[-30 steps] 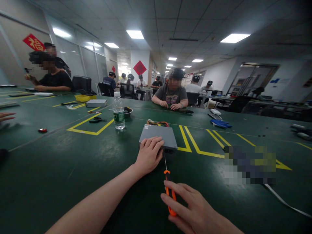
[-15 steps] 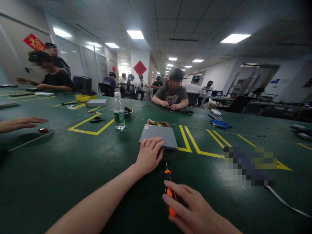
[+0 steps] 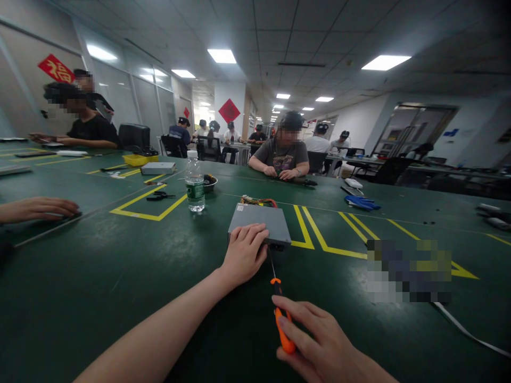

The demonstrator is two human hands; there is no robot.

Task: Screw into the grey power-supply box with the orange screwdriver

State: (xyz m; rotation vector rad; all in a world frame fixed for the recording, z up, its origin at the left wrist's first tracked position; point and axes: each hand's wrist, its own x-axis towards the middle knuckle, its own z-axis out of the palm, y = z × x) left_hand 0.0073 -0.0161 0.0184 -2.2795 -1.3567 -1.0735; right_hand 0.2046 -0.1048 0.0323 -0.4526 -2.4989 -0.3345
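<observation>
"Fingers of the right hand [image 3: 315,332] are curled around what?"

"An orange-and-black screwdriver [image 3: 285,338], its shaft pointing at the near side of a grey metal box [image 3: 265,217]. Whether the tip sits in anything, I can't tell."

"And the left hand [image 3: 244,252]?"

"Laid over the box's near edge, fingers extended on its top. The box rests on the green table [image 3: 159,271], coloured wires [image 3: 263,201] at its far side."

"Which containers stand about?"

"Left of the box, an upright clear bottle [image 3: 195,190]; how full, I can't tell. Just behind it, a metal bowl [image 3: 214,186] holds dark things too small to name. Farther off sits a yellow tray [image 3: 139,160], its contents unclear."
</observation>
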